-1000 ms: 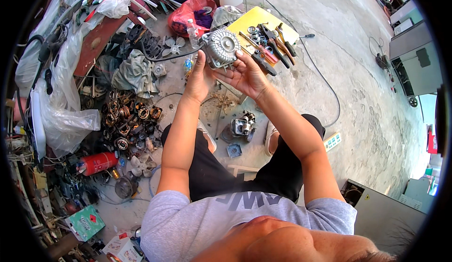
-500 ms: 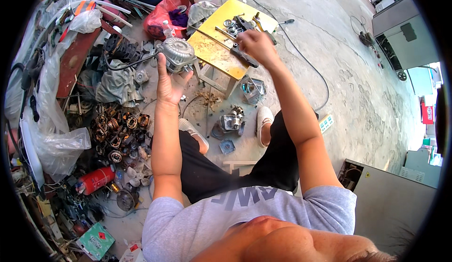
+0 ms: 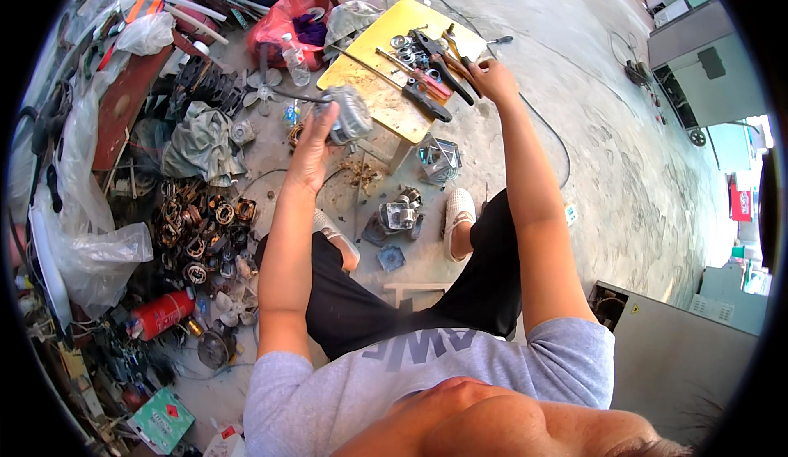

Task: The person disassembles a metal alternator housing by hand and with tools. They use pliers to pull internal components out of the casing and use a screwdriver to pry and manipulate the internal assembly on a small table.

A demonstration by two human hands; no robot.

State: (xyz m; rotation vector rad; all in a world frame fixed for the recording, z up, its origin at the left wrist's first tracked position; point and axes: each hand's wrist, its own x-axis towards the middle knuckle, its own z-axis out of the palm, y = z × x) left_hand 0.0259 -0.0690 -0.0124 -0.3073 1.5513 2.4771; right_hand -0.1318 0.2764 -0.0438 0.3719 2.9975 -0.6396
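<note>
My left hand (image 3: 312,149) is closed around a small ribbed metal electric motor (image 3: 349,114), slightly blurred, with a dark cable coming off it. It is held up in front of the near left side of a low yellow table (image 3: 369,83). At the table's right edge my right hand (image 3: 497,83) has its fingers curled at the end of a dark-handled tool (image 3: 466,61), whose tip is hard to make out. Beside it on the table lie pliers (image 3: 447,67), a screwdriver with a black handle (image 3: 423,102), a red-handled tool (image 3: 431,84) and several metal rings (image 3: 402,44).
On the floor between my feet sit motor parts (image 3: 398,215) and a metal frame (image 3: 439,160). A heap of copper-wound parts (image 3: 197,235) and a red cylinder (image 3: 162,315) lie left. A plastic bottle (image 3: 295,61) stands by a red bag (image 3: 287,18). A cable (image 3: 558,141) curves right.
My left hand has moved right and a little toward me with the motor, turning it. My right hand has shifted right, from above the tools to the table's right edge, its fingers now on a handle.
</note>
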